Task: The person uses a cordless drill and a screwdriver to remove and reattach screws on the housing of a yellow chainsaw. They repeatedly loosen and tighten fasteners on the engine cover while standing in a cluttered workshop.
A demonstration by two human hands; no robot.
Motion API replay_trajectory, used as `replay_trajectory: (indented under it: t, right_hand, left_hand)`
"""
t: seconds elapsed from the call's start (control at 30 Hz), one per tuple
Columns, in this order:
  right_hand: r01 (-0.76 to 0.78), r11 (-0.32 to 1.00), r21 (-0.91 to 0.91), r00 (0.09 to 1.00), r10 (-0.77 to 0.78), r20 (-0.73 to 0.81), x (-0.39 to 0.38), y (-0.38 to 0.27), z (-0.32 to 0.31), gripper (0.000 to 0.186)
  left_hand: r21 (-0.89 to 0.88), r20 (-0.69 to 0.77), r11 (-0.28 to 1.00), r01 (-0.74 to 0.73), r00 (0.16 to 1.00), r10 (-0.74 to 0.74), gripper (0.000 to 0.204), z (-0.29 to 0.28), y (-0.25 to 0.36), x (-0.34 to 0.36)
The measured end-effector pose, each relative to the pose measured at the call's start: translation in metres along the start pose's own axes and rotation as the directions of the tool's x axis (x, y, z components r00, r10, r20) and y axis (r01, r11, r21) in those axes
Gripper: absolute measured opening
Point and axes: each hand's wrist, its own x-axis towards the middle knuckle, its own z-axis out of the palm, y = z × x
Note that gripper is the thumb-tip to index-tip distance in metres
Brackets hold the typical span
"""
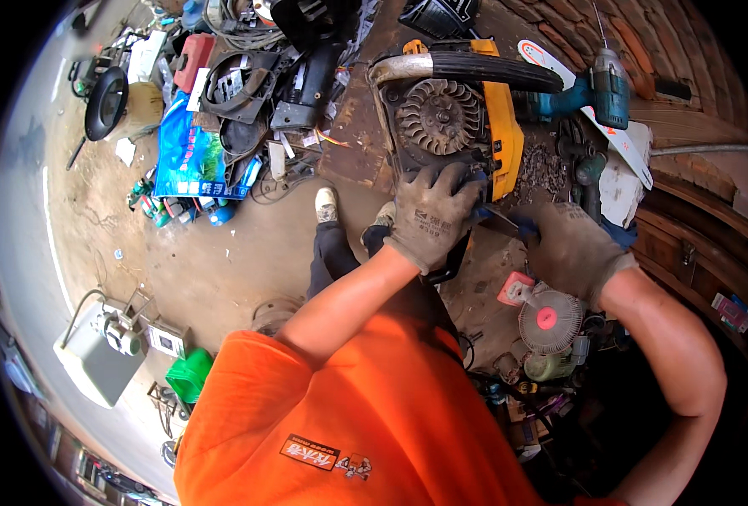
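Observation:
A partly dismantled yellow chainsaw (503,135) lies on a worn brown bench (361,152), its black top handle uppermost and its finned flywheel (440,116) exposed. My left hand (433,211), in a grimy grey glove, has its fingers curled over the saw's lower body, just below the flywheel. My right hand (572,249), gloved alike, is closed on a screwdriver (505,221) whose thin shaft points left at the saw's lower part, beside my left fingers; the tip's exact contact is hidden. A loose chain (536,173) lies right of the saw.
A teal drill (610,88) and white guide bar (635,160) lie at right. A small fan (549,325) is below my right hand. Scrap parts, a blue bag (184,152) and a black pan (104,105) crowd the upper left; a white machine (96,363) stands lower left.

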Motion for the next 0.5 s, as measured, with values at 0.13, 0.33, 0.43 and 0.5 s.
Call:
replay_trajectory:
  t: [0.13,0.33,0.43,0.5]
  right_hand:
    - [0.084,0.996,-0.042,0.959,-0.093,-0.267,-0.02,0.015,0.056,0.04]
    - [-0.022,0.948,0.316,0.883,0.167,-0.439,-0.021,0.021,0.12,0.052]
    - [0.044,0.981,0.189,0.861,0.059,-0.505,-0.012,0.03,0.128,0.051]
    - [0.06,0.992,0.113,0.844,0.01,-0.537,-0.005,0.036,0.134,0.05]
  left_hand:
    - [0.002,0.004,1.0,-0.01,1.0,0.01,0.05,0.0,-0.005,-0.001]
    - [0.04,-0.021,0.998,-0.046,0.999,0.047,0.046,-0.005,-0.012,0.003]
    - [0.053,-0.01,0.993,-0.109,0.994,0.11,0.048,-0.01,-0.012,0.006]
    - [0.089,0.022,0.991,-0.096,0.995,0.095,0.048,-0.017,-0.009,0.008]
